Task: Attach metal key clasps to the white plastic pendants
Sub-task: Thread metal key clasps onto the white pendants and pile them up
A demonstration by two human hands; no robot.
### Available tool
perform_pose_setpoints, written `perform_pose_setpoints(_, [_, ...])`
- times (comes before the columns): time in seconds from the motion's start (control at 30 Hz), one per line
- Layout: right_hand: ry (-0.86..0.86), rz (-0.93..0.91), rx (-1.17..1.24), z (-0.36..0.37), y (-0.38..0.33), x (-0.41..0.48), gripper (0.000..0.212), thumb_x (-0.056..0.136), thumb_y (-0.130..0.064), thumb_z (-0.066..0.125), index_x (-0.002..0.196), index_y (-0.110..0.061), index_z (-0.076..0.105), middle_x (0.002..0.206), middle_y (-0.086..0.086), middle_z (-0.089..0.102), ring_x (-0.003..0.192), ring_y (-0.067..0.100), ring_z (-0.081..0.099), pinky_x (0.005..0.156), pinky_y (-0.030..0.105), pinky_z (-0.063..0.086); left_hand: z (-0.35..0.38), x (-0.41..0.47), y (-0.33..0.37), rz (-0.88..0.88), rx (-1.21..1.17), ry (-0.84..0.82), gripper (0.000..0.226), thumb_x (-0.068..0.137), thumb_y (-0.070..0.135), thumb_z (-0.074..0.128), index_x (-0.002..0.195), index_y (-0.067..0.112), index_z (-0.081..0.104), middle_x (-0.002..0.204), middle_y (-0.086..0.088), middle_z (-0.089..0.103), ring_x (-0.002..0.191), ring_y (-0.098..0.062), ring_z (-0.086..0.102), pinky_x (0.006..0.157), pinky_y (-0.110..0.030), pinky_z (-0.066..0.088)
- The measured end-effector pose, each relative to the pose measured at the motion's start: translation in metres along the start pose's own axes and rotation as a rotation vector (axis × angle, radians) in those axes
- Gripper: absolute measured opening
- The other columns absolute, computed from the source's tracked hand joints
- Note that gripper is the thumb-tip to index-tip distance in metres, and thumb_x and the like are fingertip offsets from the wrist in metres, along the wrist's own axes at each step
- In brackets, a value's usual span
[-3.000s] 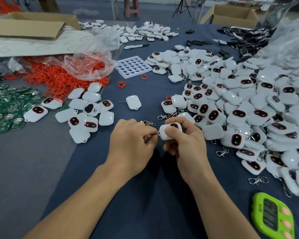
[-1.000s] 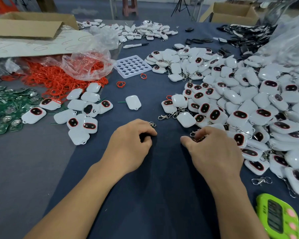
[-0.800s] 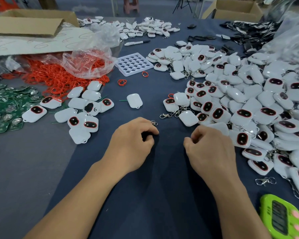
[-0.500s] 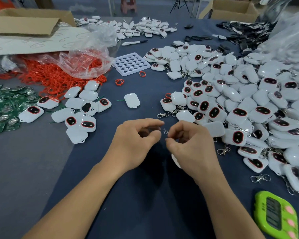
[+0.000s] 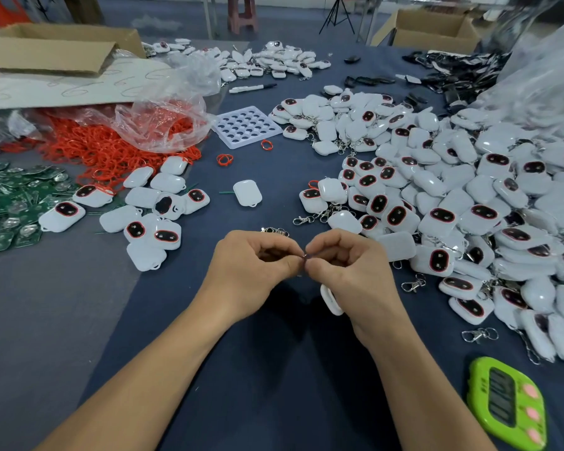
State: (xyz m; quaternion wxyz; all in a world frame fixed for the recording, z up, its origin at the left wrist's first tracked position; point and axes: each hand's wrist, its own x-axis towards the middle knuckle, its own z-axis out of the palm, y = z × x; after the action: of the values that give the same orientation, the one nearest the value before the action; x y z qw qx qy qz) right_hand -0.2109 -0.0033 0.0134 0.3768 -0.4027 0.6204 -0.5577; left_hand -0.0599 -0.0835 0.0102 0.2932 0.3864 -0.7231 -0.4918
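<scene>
My left hand (image 5: 253,266) and my right hand (image 5: 349,268) meet fingertip to fingertip above the dark blue cloth (image 5: 274,369). Between the pinching fingers sits a tiny key clasp ring (image 5: 304,256), mostly hidden. A white pendant (image 5: 330,300) hangs under my right palm, partly covered. A large heap of white pendants (image 5: 453,203) with dark oval windows spreads to the right. A smaller group of pendants (image 5: 150,216) lies on the left. Loose metal clasps (image 5: 412,284) lie near the heap's edge, and one clasp (image 5: 275,231) just behind my left hand.
A green timer (image 5: 508,405) lies at the lower right. Red rubber rings (image 5: 105,148) spill from a plastic bag on the left, beside green circuit boards (image 5: 4,206). A white holed tray (image 5: 246,125), a marker (image 5: 253,88) and cardboard boxes (image 5: 59,47) sit farther back.
My right hand came back from the heap with a pendant, and both hands closed together at the centre. Their fingertips now touch around the small clasp.
</scene>
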Motion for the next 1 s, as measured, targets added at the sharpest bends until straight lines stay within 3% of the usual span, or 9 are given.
perform_pose_setpoints(0.17, [0.034, -0.004, -0.032, 0.001, 0.001, 0.003, 0.026, 0.080, 0.002, 0.078, 0.079, -0.024, 0.078, 0.075, -0.001, 0.078, 0.073, 0.009, 0.074, 0.066, 0.015, 0.053, 0.001, 0.000, 0.003, -0.034, 0.004, 0.067, 0.023, 0.083, 0.017, 0.081, 0.075, 0.038, 0.078, 0.075, 0.012, 0.076, 0.072, -0.003, 0.071, 0.066, -0.011, 0.050])
perform_pose_setpoints(0.3, [0.036, 0.007, -0.081, 0.002, 0.000, 0.004, 0.021, 0.083, -0.007, 0.078, 0.077, -0.027, 0.079, 0.073, -0.002, 0.077, 0.072, 0.014, 0.072, 0.068, 0.025, 0.056, 0.000, 0.000, 0.006, -0.044, -0.026, 0.058, 0.021, 0.084, 0.017, 0.080, 0.077, 0.037, 0.078, 0.076, 0.010, 0.076, 0.070, -0.004, 0.071, 0.065, -0.012, 0.049])
perform_pose_setpoints(0.4, [0.051, 0.020, -0.090, 0.003, 0.001, 0.005, 0.019, 0.085, -0.008, 0.077, 0.077, -0.026, 0.079, 0.073, 0.001, 0.076, 0.073, 0.023, 0.072, 0.070, 0.033, 0.057, 0.001, -0.002, 0.007, -0.026, 0.039, 0.099, 0.026, 0.083, 0.014, 0.080, 0.080, 0.040, 0.079, 0.079, 0.017, 0.076, 0.073, 0.001, 0.070, 0.066, -0.010, 0.049])
perform_pose_setpoints(0.53, [0.085, 0.008, -0.112, 0.006, 0.002, 0.004, 0.020, 0.086, -0.010, 0.077, 0.078, -0.028, 0.079, 0.070, -0.002, 0.075, 0.065, 0.008, 0.068, 0.061, 0.020, 0.052, 0.006, -0.009, 0.012, 0.160, 0.239, 0.205, 0.035, 0.082, 0.013, 0.078, 0.095, 0.045, 0.078, 0.094, 0.033, 0.071, 0.089, 0.009, 0.065, 0.072, -0.005, 0.044])
perform_pose_setpoints(0.63, [0.137, -0.035, -0.182, 0.006, 0.002, 0.002, 0.020, 0.084, -0.010, 0.077, 0.074, -0.027, 0.078, 0.068, -0.008, 0.075, 0.064, 0.006, 0.071, 0.060, 0.015, 0.052, 0.006, -0.012, 0.015, 0.256, 0.294, 0.214, 0.033, 0.084, 0.014, 0.077, 0.096, 0.044, 0.078, 0.096, 0.033, 0.071, 0.098, 0.006, 0.066, 0.077, -0.006, 0.044])
perform_pose_setpoints(0.83, [0.181, -0.181, -0.268, 0.009, 0.000, -0.004, 0.019, 0.080, -0.013, 0.082, 0.075, -0.031, 0.076, 0.070, -0.015, 0.074, 0.063, 0.007, 0.069, 0.058, 0.017, 0.053, 0.004, -0.010, 0.010, 0.241, 0.359, 0.291, 0.023, 0.078, 0.016, 0.082, 0.083, 0.037, 0.076, 0.084, 0.024, 0.071, 0.088, 0.002, 0.064, 0.074, -0.002, 0.038])
perform_pose_setpoints(1.0, [0.147, -0.168, -0.228, 0.011, -0.001, -0.004, 0.020, 0.082, -0.014, 0.082, 0.081, -0.033, 0.077, 0.073, -0.013, 0.075, 0.067, 0.008, 0.071, 0.063, 0.024, 0.059, 0.004, -0.008, 0.012, 0.112, 0.195, 0.310, 0.019, 0.073, 0.026, 0.076, 0.077, 0.044, 0.073, 0.079, 0.027, 0.071, 0.076, 0.003, 0.065, 0.066, -0.004, 0.043])
